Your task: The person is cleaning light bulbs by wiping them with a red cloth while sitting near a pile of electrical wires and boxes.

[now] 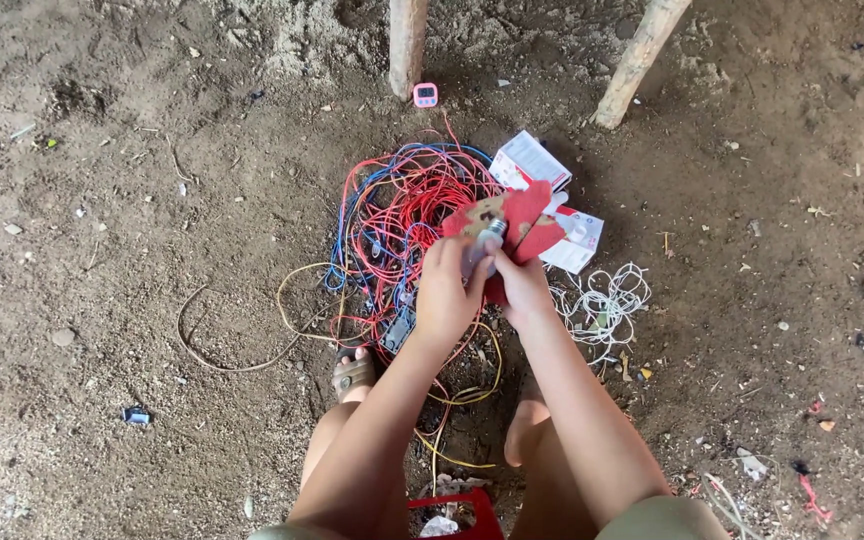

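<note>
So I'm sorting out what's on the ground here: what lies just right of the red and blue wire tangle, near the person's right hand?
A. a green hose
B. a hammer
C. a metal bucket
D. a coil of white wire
D: a coil of white wire lies on the dirt just right of the right hand, beside the red and blue wire tangle.

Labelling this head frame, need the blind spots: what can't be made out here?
- Silvery bulb-like object, head view: mostly covered by left hand and the opened red cardboard box.
- Right hand: its grip is hidden under the box.
- Small pink device: too small to identify.
- Red plastic crate: cut off by the bottom edge.
</note>
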